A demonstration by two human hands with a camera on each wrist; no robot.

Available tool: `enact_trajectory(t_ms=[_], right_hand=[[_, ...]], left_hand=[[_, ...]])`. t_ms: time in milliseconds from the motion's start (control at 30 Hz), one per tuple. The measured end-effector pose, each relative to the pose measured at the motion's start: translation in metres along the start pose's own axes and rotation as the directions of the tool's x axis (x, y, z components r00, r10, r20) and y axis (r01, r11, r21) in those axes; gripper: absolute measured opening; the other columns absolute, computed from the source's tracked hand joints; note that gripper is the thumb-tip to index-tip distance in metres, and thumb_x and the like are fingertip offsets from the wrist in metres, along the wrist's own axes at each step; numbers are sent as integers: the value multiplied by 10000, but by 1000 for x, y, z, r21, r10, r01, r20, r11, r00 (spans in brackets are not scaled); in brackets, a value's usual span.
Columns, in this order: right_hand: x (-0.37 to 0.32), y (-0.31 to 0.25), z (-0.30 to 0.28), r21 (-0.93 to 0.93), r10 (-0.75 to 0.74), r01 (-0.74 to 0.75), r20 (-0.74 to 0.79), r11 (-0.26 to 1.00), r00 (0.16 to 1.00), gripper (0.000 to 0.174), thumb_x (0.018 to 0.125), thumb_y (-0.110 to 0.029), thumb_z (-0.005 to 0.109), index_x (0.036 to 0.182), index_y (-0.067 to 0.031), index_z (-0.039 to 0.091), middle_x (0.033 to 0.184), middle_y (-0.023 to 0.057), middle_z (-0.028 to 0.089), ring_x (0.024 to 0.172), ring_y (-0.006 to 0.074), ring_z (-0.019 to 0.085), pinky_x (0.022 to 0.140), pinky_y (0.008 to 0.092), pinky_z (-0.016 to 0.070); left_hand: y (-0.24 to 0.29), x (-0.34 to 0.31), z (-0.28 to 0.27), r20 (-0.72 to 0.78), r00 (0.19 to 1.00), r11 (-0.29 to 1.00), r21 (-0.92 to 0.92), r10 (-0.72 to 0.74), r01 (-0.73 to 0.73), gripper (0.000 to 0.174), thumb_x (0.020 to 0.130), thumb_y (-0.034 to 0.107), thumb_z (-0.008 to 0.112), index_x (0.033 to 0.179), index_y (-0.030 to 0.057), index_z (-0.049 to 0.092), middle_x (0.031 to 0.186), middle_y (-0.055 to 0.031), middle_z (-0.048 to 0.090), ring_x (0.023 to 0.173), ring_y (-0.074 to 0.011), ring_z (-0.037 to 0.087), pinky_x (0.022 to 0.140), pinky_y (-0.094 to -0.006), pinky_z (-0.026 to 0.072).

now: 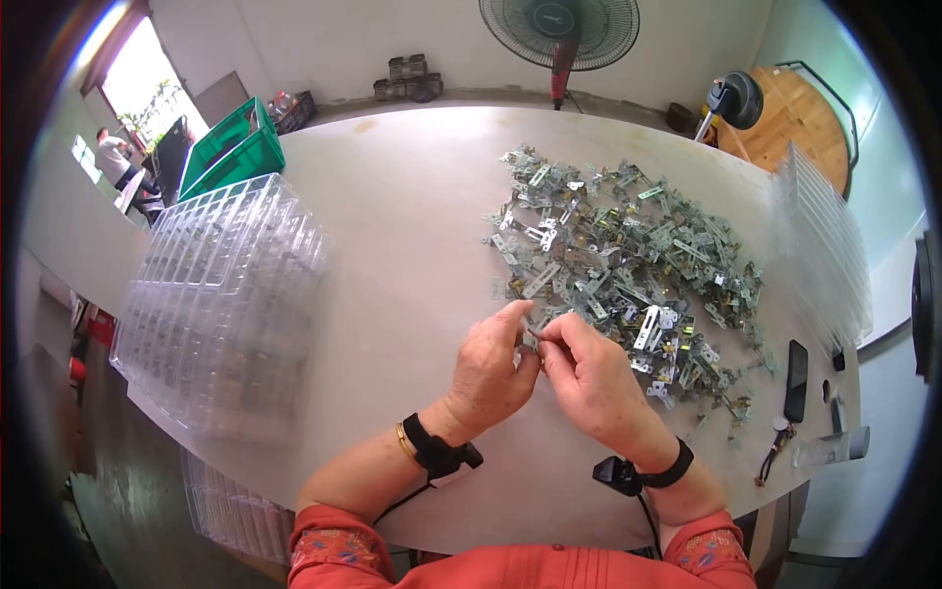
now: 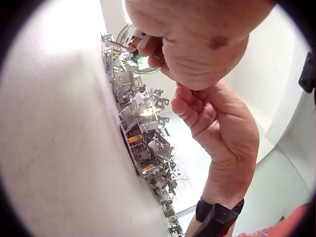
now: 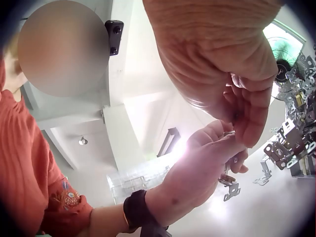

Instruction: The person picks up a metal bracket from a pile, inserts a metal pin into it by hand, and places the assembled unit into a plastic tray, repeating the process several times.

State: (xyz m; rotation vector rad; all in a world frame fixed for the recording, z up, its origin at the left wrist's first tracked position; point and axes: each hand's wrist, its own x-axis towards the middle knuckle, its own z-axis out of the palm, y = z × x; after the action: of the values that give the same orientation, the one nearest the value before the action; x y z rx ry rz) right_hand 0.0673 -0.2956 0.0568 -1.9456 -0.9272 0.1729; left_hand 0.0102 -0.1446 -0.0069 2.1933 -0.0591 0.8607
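A small stamped metal bracket [image 3: 230,187] sticks out from the fingers of my left hand [image 1: 494,365], which grips it over the near side of the pile. In the left wrist view the bracket [image 2: 134,37] shows pale metal with a copper-coloured patch. My right hand [image 1: 601,378] meets the left one, its thumb and forefinger pinching at the bracket's other end. The fingers hide most of the bracket. Just beyond and to the right of both hands spreads a pile of similar metal brackets [image 1: 643,236], some with brass-coloured parts.
Stacked clear plastic trays [image 1: 221,304] stand at the left, near a green crate [image 1: 235,152]. More clear trays [image 1: 819,245] stand at the right edge. A phone [image 1: 797,381] and a clear bottle [image 1: 829,449] lie at the right. Behind the table [image 1: 392,245] is a fan [image 1: 559,29].
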Motion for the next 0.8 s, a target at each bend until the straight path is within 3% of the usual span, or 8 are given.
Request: enact_trajectory(t_ms=[167,200,367,433,467,533,767,800], right_hand=[[4,3,-9,-18,-31,29,-94,999,995,90,965,-60,608,1020,-29,543,896,196,635,789,415,627,674,445,499],[5,6,-11,-5,-31,31,-108,1000,994,92,972,-46,609,1038,-30,548,884,178,631,753,378,632,660,408,500],[10,11,-23,57,-84,94,-165,994,983,91,987,-28,599,1066,-27,553,853,134,618,703,235,619,649,333,502],[12,10,-27,132,-48,73,-179,989,983,76,994,-25,588,1060,-23,549,850,118,625,711,196,623,646,320,507],[12,10,-28,129,-48,72,-181,989,982,76,994,-25,588,1060,-23,549,850,118,625,711,196,623,646,320,507],[13,11,-31,114,-61,83,-187,990,981,74,999,-25,583,1062,-20,544,844,103,629,718,173,633,643,307,511],[17,14,-37,107,-17,40,-206,993,978,48,986,-39,608,1027,-33,583,846,110,635,706,211,659,621,313,517],[18,12,-37,-69,-123,107,-306,992,944,46,975,-46,624,1015,-44,600,857,116,641,706,239,662,612,327,518]], left_hand=[[2,3,-2,-39,999,990,-139,-35,29,629,783,-6,707,1359,-18,455,1138,-172,574,1049,-298,590,920,-398,493],[2,4,-5,-45,998,981,-191,-39,30,537,846,40,680,1338,-26,474,1216,-191,550,1112,-295,574,970,-378,473],[-10,5,-9,-30,989,882,-458,-143,113,365,988,133,549,1307,-38,508,1254,-162,561,1127,-242,563,982,-361,461],[-3,8,-14,180,924,706,-602,-336,374,342,1043,163,438,1328,-15,503,1179,-108,604,1076,-196,596,978,-358,467],[-4,8,-15,182,925,705,-604,-333,372,342,1043,163,438,1328,-15,503,1179,-108,604,1076,-196,596,978,-358,467],[-7,8,-17,390,857,431,-745,-337,509,317,1073,207,462,1268,-27,551,1098,-82,654,962,-166,648,897,-326,518],[-16,5,-11,440,866,377,-780,-237,500,226,1073,187,508,1155,4,613,1028,-64,656,878,-170,666,832,-342,556],[-16,4,-9,395,888,414,-786,-236,460,203,1066,164,525,1158,5,613,1015,-58,654,882,-167,668,822,-345,569]])
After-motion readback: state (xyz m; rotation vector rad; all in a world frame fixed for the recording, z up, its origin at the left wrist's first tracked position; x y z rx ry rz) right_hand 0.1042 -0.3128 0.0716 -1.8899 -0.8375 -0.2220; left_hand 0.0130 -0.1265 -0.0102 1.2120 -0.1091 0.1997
